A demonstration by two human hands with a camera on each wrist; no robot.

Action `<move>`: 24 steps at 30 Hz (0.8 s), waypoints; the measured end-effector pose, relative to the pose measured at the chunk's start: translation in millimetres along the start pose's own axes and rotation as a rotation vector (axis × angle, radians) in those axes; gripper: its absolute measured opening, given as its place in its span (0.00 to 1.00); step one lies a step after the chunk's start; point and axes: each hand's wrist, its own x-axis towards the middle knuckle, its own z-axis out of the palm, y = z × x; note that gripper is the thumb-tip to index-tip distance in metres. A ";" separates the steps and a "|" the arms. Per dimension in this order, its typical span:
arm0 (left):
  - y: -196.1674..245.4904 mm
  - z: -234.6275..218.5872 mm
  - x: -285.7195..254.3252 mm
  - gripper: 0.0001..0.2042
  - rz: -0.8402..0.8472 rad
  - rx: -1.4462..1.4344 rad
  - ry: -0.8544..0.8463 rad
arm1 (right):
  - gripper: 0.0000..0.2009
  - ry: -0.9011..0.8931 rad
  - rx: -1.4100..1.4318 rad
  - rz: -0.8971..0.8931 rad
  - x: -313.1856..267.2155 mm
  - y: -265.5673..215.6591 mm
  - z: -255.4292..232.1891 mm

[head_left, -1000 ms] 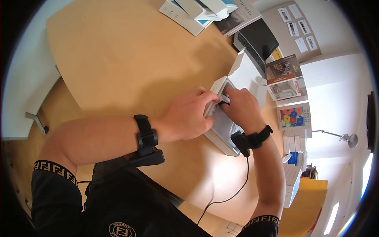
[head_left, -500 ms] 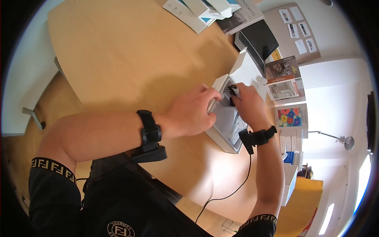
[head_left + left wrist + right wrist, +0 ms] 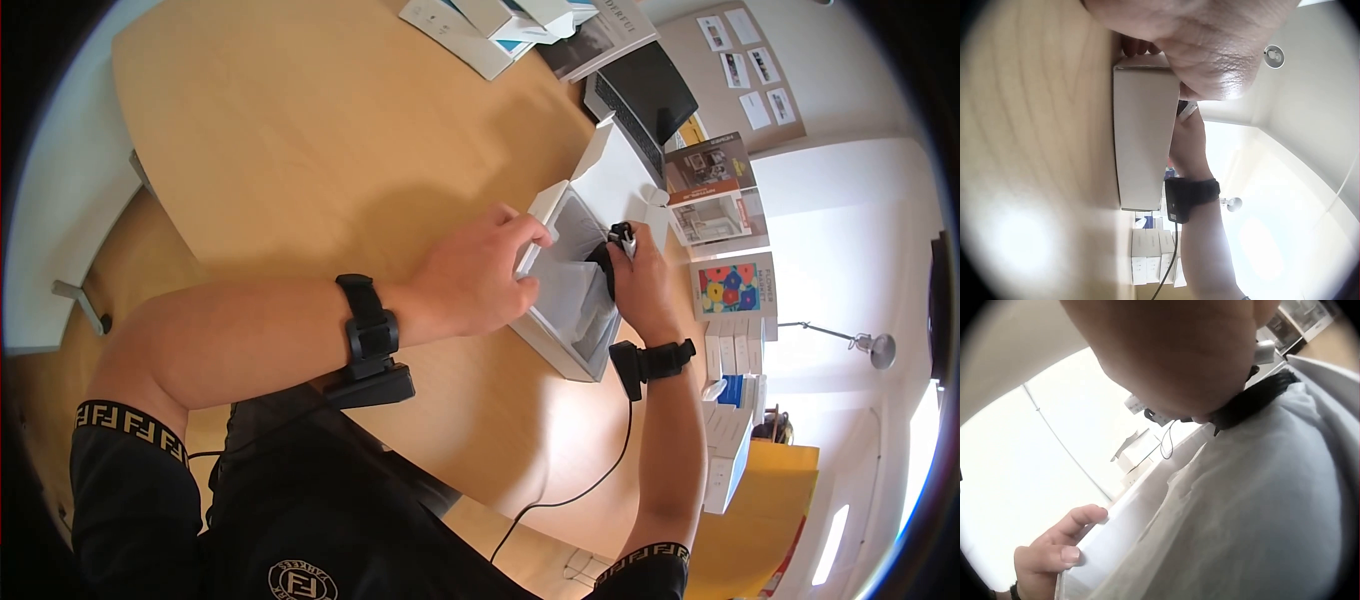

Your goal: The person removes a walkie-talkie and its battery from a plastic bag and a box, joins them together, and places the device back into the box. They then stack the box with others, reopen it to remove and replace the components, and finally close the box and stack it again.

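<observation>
A white cardboard box (image 3: 553, 347) lies on the table with its lid (image 3: 612, 172) folded back. My left hand (image 3: 478, 272) grips the near wall; the right wrist view shows its thumb and finger (image 3: 1085, 517) pinching the rim. Inside the box lies something covered in translucent white wrapping (image 3: 572, 290). My right hand (image 3: 645, 290) holds a bundled black cable (image 3: 605, 262) over the far side of the box, with a pale piece between the fingers. In the right wrist view, the black bundle (image 3: 1254, 403) hangs close over the wrapping, partly hidden by the palm.
An open laptop (image 3: 645, 95) stands beyond the lid. White boxes (image 3: 470, 35) and a book (image 3: 600, 40) lie at the top of the head view. Upright books (image 3: 715, 215), more boxes (image 3: 728, 450) and a lamp (image 3: 880, 350) are along the right.
My right hand has lifted the black cable out of the box's interior and moved toward its far side. More of the wrapping shows. My left hand stays at the near wall.
</observation>
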 end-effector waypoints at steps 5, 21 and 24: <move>0.2 -0.7 0.3 0.19 -0.013 -0.028 -0.027 | 0.14 0.284 0.145 0.149 0.4 8.4 -13.0; 4.9 -1.5 1.2 0.18 -0.066 -0.066 -0.070 | 0.16 0.140 0.531 0.718 -89.6 135.5 1.3; 5.8 -2.1 2.7 0.18 -0.076 -0.092 -0.099 | 0.26 0.208 0.431 0.681 -95.5 133.1 13.2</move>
